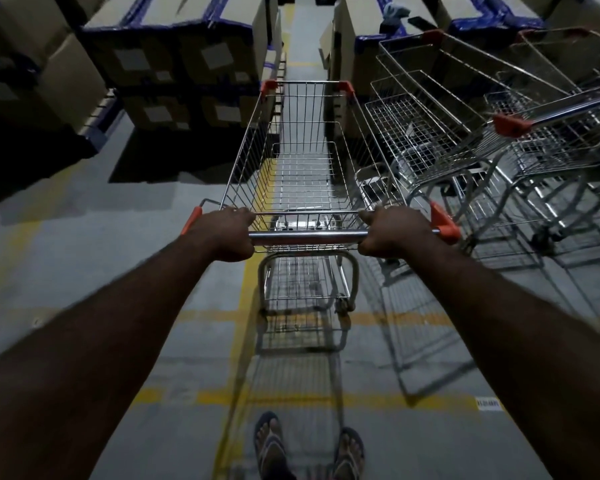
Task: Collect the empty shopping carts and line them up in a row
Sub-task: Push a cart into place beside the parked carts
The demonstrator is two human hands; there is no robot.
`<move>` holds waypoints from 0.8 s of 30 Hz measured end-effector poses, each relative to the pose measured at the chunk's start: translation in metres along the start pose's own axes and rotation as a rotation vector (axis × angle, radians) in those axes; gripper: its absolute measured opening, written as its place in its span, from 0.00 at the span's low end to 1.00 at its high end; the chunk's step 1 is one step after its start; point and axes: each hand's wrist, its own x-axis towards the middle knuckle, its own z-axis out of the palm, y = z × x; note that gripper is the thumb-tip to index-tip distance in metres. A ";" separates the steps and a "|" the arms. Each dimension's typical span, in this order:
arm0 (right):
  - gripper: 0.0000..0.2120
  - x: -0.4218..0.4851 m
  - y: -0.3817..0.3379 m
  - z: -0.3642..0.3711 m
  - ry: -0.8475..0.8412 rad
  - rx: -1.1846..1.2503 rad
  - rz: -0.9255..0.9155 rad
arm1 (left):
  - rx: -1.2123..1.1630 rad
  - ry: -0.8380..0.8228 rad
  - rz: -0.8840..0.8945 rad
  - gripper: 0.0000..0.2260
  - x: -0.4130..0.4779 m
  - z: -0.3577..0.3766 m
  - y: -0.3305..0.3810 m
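An empty wire shopping cart [303, 168] with orange corner caps stands straight ahead of me on the grey floor. My left hand [227, 233] grips the left end of its chrome handle bar [307, 236], and my right hand [390, 232] grips the right end. Just to the right stands a second empty cart [440, 109], close beside the first, and a third cart [565, 109] sits further right. Both point the same way as mine.
Stacks of cardboard boxes [184, 60] with blue tape line the left, more boxes [357, 46] stand behind the right carts, and a narrow aisle [300, 39] runs between them. Yellow lines [243, 306] mark the floor. My sandalled feet [309, 448] are at the bottom.
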 end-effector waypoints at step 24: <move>0.39 -0.004 -0.007 0.012 -0.001 0.006 0.022 | 0.019 0.003 0.024 0.33 0.005 0.008 -0.010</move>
